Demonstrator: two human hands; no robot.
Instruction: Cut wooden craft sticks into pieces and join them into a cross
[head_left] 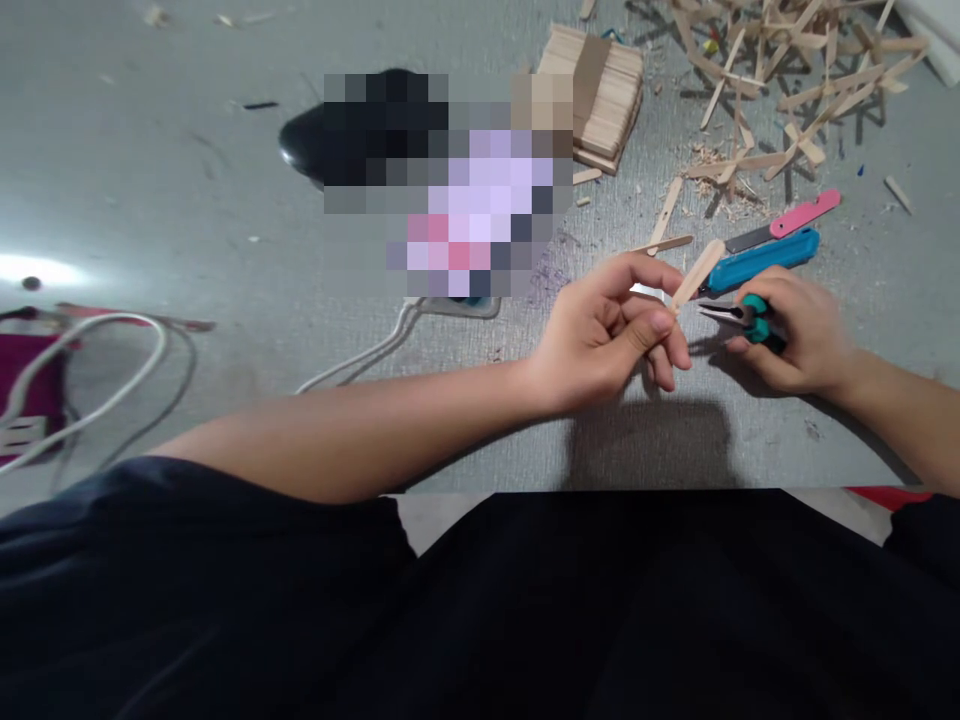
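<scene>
Between the thumb and fingers of my left hand [611,325] is a pale wooden craft stick [699,272], tilted up and to the right. My right hand [799,330] is closed around green-handled pliers [757,318]. Their metal jaws point left, a short way from the stick's lower end. Just beyond my hands lie a blue utility knife [765,262] and a pink-handled knife [804,214] with a dark blade. Two more craft sticks [666,215] rest on the table past my left fingertips.
At the back stands a banded bundle of craft sticks [604,95]. Crossed stick pieces [795,80] are heaped at the back right, with wood shavings [712,170] near them. A black rounded object [307,145] and a white cable [360,350] lie to the left; blurred blocks cover part of the table.
</scene>
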